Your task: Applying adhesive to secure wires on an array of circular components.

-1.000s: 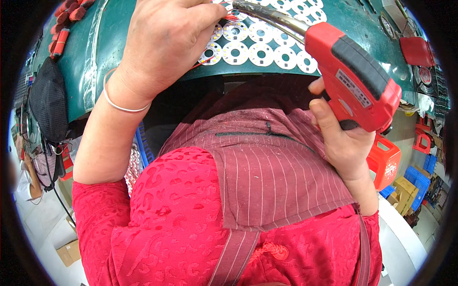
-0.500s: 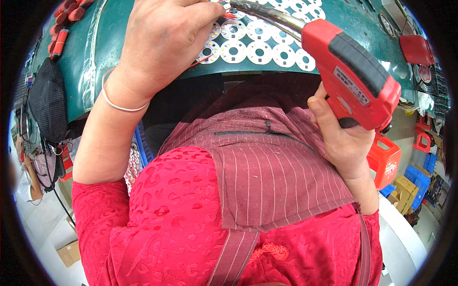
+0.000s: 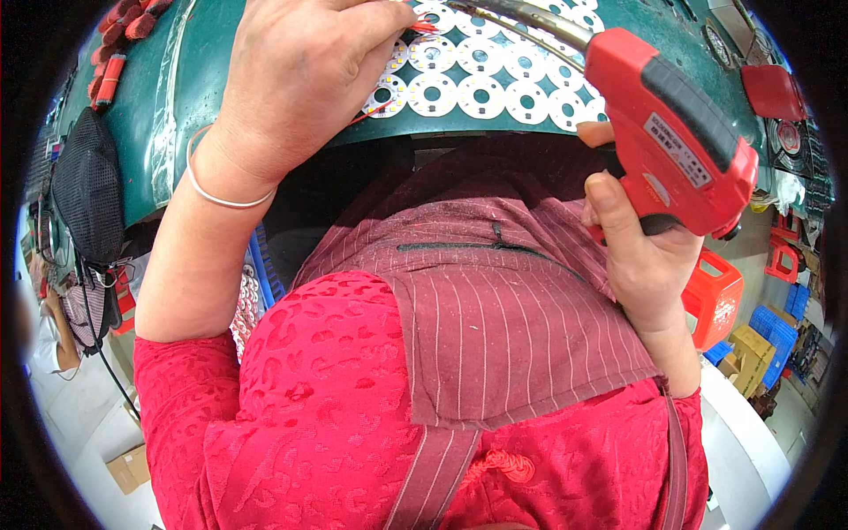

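My right hand (image 3: 649,261) grips a red and black soldering gun (image 3: 676,132) by its handle, with the thumb raised along the side. Its long metal tube points up and left over the bench, and the tip lies near my left fingertips at the top edge. My left hand (image 3: 300,84) is closed in a pinch on thin red wires (image 3: 425,27). Below both hands, rows of white ring-shaped LED boards (image 3: 481,112) with small yellow chips lie on the green bench. One red wire (image 3: 375,112) crosses a board at the near left.
Tied red wire bundles (image 3: 111,79) lie at the bench's far left. A dark mesh-covered object (image 3: 87,190) stands beside the left edge. To the right are a red stool (image 3: 714,300), a blue crate (image 3: 774,336) and a cardboard box (image 3: 747,360). The green bench top (image 3: 208,66) ends close to my lap.
My right hand and the soldering gun have shifted a little to the right, drawing the tip away from my left fingers. My left hand has hardly moved.
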A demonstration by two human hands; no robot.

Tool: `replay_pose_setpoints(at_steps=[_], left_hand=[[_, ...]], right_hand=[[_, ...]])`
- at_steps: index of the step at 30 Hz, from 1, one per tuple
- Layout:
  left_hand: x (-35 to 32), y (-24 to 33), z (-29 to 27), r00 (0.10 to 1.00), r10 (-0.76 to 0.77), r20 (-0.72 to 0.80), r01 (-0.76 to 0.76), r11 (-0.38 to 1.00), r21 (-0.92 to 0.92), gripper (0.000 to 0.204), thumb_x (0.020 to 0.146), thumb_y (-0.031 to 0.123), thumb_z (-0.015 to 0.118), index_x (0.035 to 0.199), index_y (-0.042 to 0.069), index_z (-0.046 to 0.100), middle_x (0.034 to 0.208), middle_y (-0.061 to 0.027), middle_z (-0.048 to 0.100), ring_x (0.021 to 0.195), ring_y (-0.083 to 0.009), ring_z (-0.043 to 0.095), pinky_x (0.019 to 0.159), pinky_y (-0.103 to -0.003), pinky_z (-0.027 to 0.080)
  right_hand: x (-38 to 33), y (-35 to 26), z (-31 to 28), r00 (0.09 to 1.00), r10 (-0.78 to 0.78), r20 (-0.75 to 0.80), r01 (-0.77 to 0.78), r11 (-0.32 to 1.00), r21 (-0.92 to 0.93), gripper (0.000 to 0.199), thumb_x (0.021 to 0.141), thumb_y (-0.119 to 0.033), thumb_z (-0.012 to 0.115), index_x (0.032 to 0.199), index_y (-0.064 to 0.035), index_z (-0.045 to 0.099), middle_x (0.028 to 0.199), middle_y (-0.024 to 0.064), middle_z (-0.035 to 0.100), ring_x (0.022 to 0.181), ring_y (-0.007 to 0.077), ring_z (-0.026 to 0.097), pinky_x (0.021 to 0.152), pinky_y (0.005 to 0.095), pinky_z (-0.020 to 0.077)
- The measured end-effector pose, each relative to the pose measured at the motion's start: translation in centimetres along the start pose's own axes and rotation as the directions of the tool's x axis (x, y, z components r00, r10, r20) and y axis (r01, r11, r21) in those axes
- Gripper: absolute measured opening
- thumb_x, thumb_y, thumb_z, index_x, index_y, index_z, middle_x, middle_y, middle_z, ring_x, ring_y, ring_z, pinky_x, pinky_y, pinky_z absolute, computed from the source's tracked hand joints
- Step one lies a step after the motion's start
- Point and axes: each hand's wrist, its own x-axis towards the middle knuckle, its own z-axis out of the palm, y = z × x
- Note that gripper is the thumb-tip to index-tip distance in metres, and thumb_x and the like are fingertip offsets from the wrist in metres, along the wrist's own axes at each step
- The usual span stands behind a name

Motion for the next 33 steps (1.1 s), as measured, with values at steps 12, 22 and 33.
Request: replay_pose_setpoints(at_steps=[12,22,33], left_hand=[[0.0,0.0,0.0,1.000,0.016,0.000,-0.016,1.000,0.020,0.013,0.064,-0.002,0.073,0.073,0.004,0.066,0.074,-0.0060,0.056,0.079,-0.0257,0.055,0.073,-0.036,0.044],[0.7,0.4,0.1,0.993,0.028,-0.117,-0.029,1.000,-0.002,0.016,0.062,-0.002,0.072,0.075,0.003,0.065,0.073,-0.0061,0.055,0.079,-0.0272,0.054,0.074,-0.036,0.044],[0.8,0.3,-0.2,0.997,0.070,0.025,-0.071,0.997,0.038,0.012,0.064,0.002,0.074,0.070,0.006,0.064,0.068,-0.0039,0.050,0.074,-0.0242,0.052,0.070,-0.036,0.041]], right_hand=[[0.0,-0.3,0.2,1.000,0.022,-0.008,-0.022,0.998,0.065,0.047,0.091,0.002,0.061,0.135,0.0005,0.043,0.117,0.0187,0.063,0.067,0.0077,0.057,0.057,0.0220,0.0501],[-0.2,-0.2,-0.7,0.998,0.055,-0.015,-0.054,0.997,0.052,0.043,0.091,0.001,0.060,0.130,0.0047,0.046,0.117,0.0213,0.062,0.065,0.0093,0.057,0.057,0.0246,0.0507],[-0.6,-1.1,-1.2,0.985,0.172,-0.030,-0.168,0.980,0.106,0.025,0.092,-0.005,0.061,0.114,0.0066,0.054,0.109,0.0202,0.063,0.063,0.0103,0.055,0.057,0.0261,0.0497]])
